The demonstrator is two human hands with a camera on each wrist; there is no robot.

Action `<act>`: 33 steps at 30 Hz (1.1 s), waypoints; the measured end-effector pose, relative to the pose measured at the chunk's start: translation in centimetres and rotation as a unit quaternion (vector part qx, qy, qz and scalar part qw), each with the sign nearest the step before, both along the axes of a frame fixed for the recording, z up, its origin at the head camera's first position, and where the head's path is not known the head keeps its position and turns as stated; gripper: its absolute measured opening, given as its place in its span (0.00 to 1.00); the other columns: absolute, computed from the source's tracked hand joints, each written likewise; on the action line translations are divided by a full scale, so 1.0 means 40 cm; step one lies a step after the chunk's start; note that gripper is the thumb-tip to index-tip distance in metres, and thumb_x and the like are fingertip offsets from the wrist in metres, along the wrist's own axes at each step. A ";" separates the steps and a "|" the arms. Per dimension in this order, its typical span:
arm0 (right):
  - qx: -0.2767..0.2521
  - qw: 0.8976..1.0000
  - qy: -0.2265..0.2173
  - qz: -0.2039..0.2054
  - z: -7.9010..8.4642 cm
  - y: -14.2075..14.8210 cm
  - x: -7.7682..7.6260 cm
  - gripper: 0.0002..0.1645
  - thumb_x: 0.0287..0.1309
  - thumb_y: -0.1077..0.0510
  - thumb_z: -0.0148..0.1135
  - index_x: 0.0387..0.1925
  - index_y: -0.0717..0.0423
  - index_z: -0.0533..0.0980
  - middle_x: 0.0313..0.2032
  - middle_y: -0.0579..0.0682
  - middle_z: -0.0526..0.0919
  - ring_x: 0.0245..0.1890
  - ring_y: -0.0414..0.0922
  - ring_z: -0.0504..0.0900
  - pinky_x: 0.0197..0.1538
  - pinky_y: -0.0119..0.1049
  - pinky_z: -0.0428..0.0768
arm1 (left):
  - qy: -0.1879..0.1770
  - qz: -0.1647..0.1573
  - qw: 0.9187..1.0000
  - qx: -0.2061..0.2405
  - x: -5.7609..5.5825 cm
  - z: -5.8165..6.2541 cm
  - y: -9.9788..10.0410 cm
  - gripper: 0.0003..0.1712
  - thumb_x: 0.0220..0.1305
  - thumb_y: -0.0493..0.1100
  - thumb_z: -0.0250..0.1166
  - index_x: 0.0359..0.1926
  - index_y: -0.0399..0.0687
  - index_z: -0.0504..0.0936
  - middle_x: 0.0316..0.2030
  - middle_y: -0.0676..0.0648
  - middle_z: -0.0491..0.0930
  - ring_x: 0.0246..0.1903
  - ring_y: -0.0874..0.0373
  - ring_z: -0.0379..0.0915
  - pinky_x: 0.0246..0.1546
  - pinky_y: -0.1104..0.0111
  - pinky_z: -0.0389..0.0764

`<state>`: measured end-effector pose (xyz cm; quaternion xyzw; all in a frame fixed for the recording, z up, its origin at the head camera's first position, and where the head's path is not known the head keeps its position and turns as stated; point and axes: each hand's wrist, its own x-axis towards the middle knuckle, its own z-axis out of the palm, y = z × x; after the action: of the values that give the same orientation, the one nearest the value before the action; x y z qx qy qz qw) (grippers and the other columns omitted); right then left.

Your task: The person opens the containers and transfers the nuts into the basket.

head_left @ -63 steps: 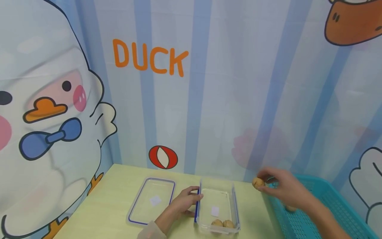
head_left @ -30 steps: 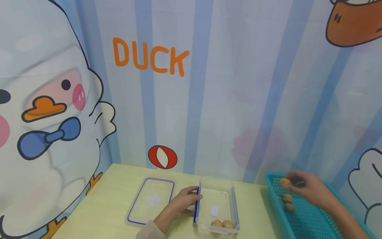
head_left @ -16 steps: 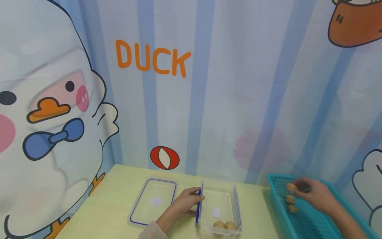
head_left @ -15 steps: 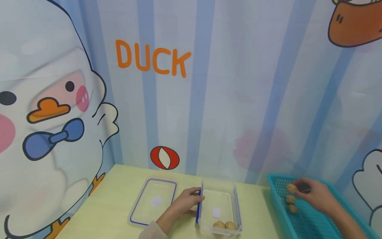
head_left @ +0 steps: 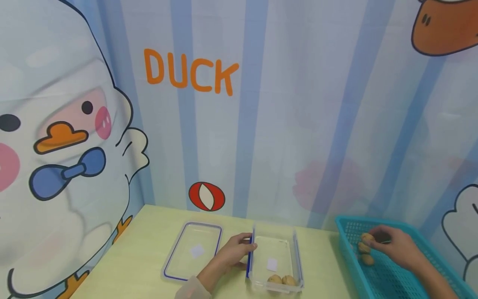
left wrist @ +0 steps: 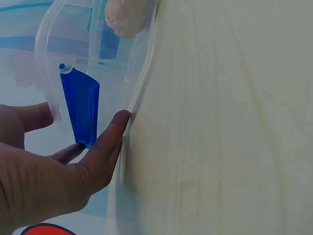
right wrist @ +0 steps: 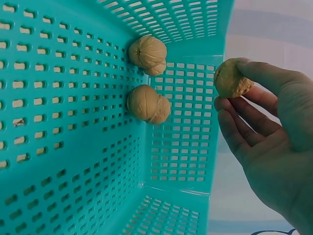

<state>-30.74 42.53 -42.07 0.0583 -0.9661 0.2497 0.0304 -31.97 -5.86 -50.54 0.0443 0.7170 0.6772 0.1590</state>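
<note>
My right hand (head_left: 397,246) pinches a walnut (right wrist: 231,80) between thumb and fingers, over the far-left part of a turquoise plastic basket (right wrist: 182,188). Below it, walnuts (right wrist: 143,102) lie on the basket floor against a perforated wall. With my left hand (head_left: 232,252) I grip the left side of a clear plastic food container (head_left: 274,286), the thumb at its rim. The left wrist view shows fingers around the container's blue side latch (left wrist: 83,105). Two walnuts (head_left: 288,280) sit at the container's near end, and a small white paper (head_left: 272,264) shows towards its middle.
The container's flat clear lid (head_left: 192,251), with a blue seal, lies on the pale yellow table (head_left: 127,257) left of my left hand. Behind the table hangs a striped curtain (head_left: 276,124) printed with ducks.
My right hand has moved rightward with a walnut, from beside the basket's left rim to over the basket, and sits slightly nearer the walnuts there. The left hand keeps its grip on the container.
</note>
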 end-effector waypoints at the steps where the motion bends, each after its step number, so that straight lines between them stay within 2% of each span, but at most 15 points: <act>1: 0.000 1.000 -0.002 0.000 0.001 0.002 0.001 0.34 0.70 0.40 0.69 0.57 0.67 0.80 0.46 0.56 0.88 0.46 0.54 0.86 0.43 0.53 0.85 | 0.000 0.000 1.000 -0.001 0.000 0.001 0.001 0.35 0.74 0.43 0.67 0.77 0.38 0.68 0.66 0.34 0.75 0.64 0.32 0.73 0.42 0.50 0.89; 11: 0.011 1.000 -0.015 0.016 0.030 0.014 0.012 0.31 0.70 0.40 0.69 0.53 0.64 0.81 0.44 0.52 0.88 0.44 0.51 0.86 0.43 0.52 0.85 | 0.002 0.001 1.000 0.007 -0.009 0.001 0.000 0.36 0.74 0.42 0.67 0.77 0.38 0.67 0.67 0.34 0.74 0.64 0.33 0.73 0.44 0.48 0.88; 22: -0.040 0.998 -0.046 0.026 -0.015 0.008 0.023 0.23 0.68 0.49 0.72 0.51 0.64 0.82 0.43 0.50 0.87 0.43 0.48 0.84 0.44 0.50 0.85 | -0.002 -0.001 1.000 0.001 -0.001 -0.007 -0.004 0.36 0.75 0.43 0.67 0.77 0.37 0.67 0.66 0.34 0.74 0.64 0.32 0.72 0.42 0.50 0.88; 33: -0.026 0.998 -0.055 0.021 -0.015 0.008 0.022 0.23 0.67 0.49 0.73 0.50 0.64 0.82 0.43 0.50 0.87 0.43 0.48 0.85 0.44 0.51 0.85 | -0.002 0.001 1.000 -0.004 -0.002 -0.004 0.002 0.36 0.75 0.44 0.67 0.77 0.39 0.67 0.65 0.35 0.74 0.63 0.35 0.74 0.41 0.51 0.88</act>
<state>-29.85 42.84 -42.67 0.0636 -0.9581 0.2779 -0.0265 -32.03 -5.79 -50.68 0.0413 0.7195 0.6746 0.1598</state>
